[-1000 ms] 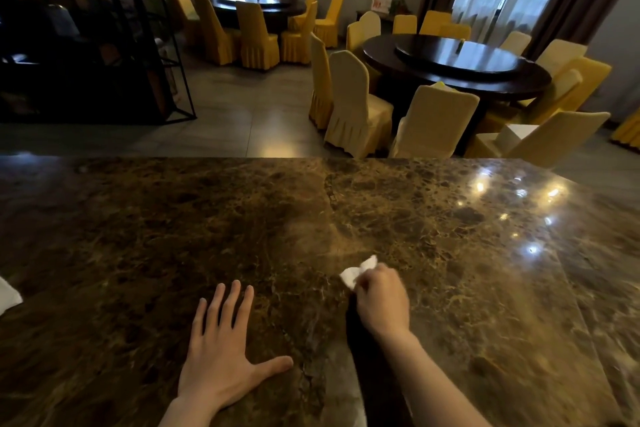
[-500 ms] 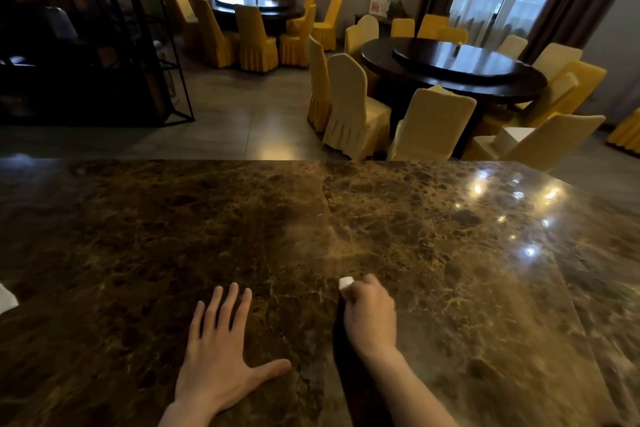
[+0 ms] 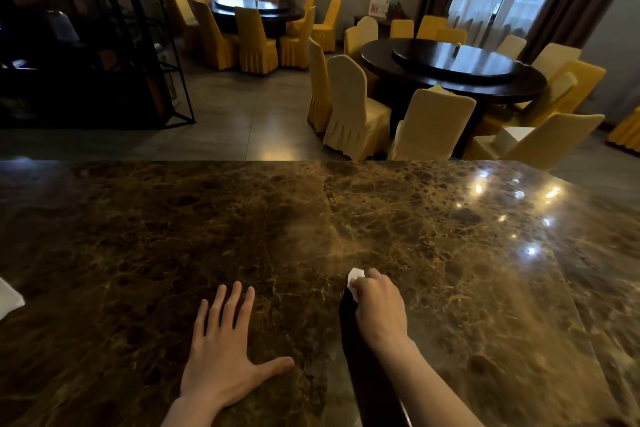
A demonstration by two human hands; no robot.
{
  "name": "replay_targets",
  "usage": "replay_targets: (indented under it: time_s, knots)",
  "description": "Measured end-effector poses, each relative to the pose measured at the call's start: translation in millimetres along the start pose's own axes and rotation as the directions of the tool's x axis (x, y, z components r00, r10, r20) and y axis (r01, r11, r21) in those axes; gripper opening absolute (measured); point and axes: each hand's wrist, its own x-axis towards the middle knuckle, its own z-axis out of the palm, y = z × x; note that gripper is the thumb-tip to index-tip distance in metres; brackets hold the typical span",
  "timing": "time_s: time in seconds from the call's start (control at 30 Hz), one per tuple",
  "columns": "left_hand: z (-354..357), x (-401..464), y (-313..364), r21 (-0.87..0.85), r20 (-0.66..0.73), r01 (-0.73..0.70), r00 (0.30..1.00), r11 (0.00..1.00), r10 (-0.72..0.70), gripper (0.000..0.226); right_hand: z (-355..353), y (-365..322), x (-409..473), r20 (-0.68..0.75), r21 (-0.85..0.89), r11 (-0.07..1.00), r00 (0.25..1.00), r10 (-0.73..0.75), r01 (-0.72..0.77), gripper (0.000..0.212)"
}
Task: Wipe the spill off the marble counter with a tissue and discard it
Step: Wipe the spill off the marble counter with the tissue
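1. Head view: your right hand (image 3: 379, 302) is bunched around the tissue (image 3: 355, 278), pressed on the marble counter (image 3: 450, 253).
2. Left hand (image 3: 225, 354) lies spread flat.
3. Tissue — light, soft, likely tear-prone when damp — keep it wadded.

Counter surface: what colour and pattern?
Dark brown marble counter with golden-tan veining, glossy; head view.

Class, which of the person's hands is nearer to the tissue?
Right. The right hand holds the tissue against the counter; the left hand lies flat, apart to its left.
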Motion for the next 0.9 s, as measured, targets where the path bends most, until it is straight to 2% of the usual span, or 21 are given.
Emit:
replay_targets:
  time_s: [0.07, 0.13, 0.23, 0.37, 0.4, 0.43, 0.5, 0.57, 0.6, 0.67, 0.73, 0.83, 0.9]
  knots:
    - [2, 1, 1, 0.004, 0.002, 0.009, 1.0, 1.0, -0.009, 0.145, 4, -13, -4, 0.002, 0.035, 0.997, 0.998, -0.065, 0.065, 0.018]
    - [2, 1, 2, 0.007, -0.002, 0.014, 1.0, 1.0, -0.014, 0.146, 7, -24, -15, 0.059, 0.1, 0.972, 0.974, -0.218, 0.211, 0.02]
    - [3, 2, 2, 0.023, 0.004, 0.023, 1.0, 0.999, -0.023, 0.148, 11, -30, -37, 0.163, 0.145, 0.91, 0.898, -0.409, 0.389, 0.022]
    - [3, 1, 1, 0.004, -0.001, 0.008, 1.0, 1.0, -0.008, 0.148, 6, -19, -62, 0.195, 0.129, 0.83, 0.807, -0.557, 0.542, 0.02]
    - [3, 2, 0, 0.001, 0.001, 0.009, 1.0, 1.0, -0.009, 0.149, 2, -10, -58, 0.183, 0.117, 0.847, 0.827, -0.532, 0.519, 0.014]
    - [2, 2, 0, 0.005, 0.004, 0.011, 1.0, 1.0, -0.011, 0.149, -2, 3, -51, 0.14, 0.096, 0.888, 0.878, -0.459, 0.449, 0.01]
    - [3, 2, 0, 0.02, 0.0, 0.013, 1.0, 1.0, -0.013, 0.149, -15, 36, -28, 0.018, 0.067, 0.976, 0.977, -0.211, 0.21, 0.017]
    - [3, 1, 0, 0.018, -0.009, 0.01, 1.0, 1.0, -0.01, 0.148, -21, 55, -11, -0.032, 0.005, 1.0, 0.999, 0.018, -0.017, 0.03]
    - [3, 1, 0, 0.012, -0.013, 0.01, 1.0, 1.0, -0.01, 0.148, -18, 52, -7, -0.062, -0.018, 0.998, 0.996, 0.059, -0.06, 0.033]
    - [5, 1, 0, 0.001, -0.019, 0.006, 1.0, 1.0, -0.006, 0.147, -8, 26, -11, -0.057, 0.0, 1.0, 0.998, 0.003, -0.003, 0.03]
    - [6, 2, -1, -0.004, -0.036, 0.005, 0.999, 1.0, -0.006, 0.147, 7, -11, -26, -0.012, 0.071, 0.985, 0.988, -0.157, 0.157, 0.023]
    - [7, 2, -1, -0.001, -0.035, 0.012, 0.999, 1.0, -0.012, 0.146, 22, -46, -56, 0.08, 0.157, 0.916, 0.919, -0.385, 0.37, 0.02]
    - [8, 1, -2, -0.013, -0.051, 0.006, 0.999, 1.0, -0.007, 0.145, 20, -41, -65, 0.124, 0.13, 0.895, 0.889, -0.441, 0.426, 0.021]
